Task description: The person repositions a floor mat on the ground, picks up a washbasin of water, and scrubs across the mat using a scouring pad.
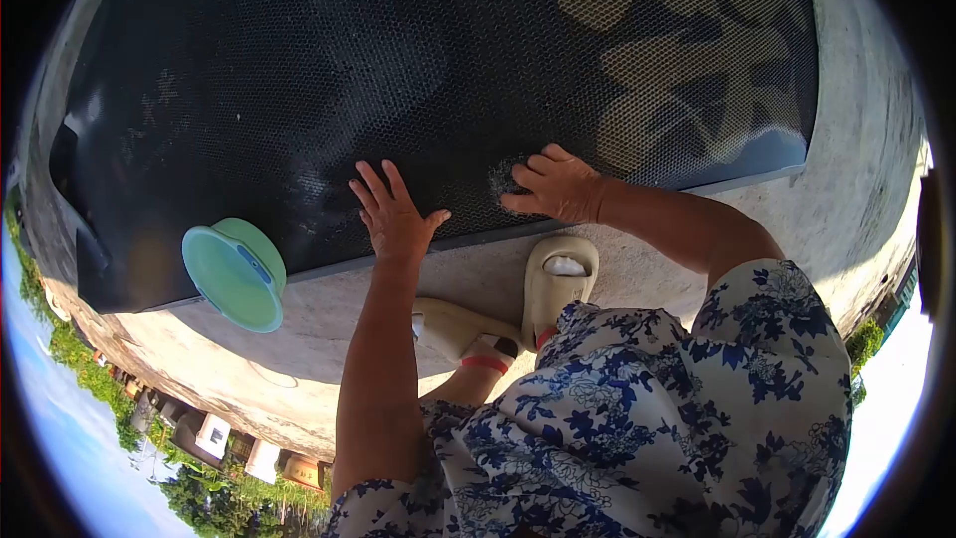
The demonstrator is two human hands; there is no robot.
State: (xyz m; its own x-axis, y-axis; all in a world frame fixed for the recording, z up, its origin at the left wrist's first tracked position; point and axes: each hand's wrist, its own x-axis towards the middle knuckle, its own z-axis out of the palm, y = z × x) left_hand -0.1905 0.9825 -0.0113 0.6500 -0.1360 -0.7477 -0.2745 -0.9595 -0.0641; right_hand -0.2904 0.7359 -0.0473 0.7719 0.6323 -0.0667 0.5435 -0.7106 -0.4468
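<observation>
Down on the black honeycomb-textured mat point(478, 70) toward twelve o'clock, the right grip point(558, 186) curls narrowly around a wiry scourer point(506, 175); the left grip point(398, 224) splays wide, palm-down, with a round green basin point(234, 274) toward nine.

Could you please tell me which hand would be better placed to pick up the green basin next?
Probably the left hand: it lies open on the black mesh, nearer the green basin. The right hand is farther away, its fingers curled, with the left between.

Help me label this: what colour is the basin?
The basin is light green, clearest in the head view.
</observation>
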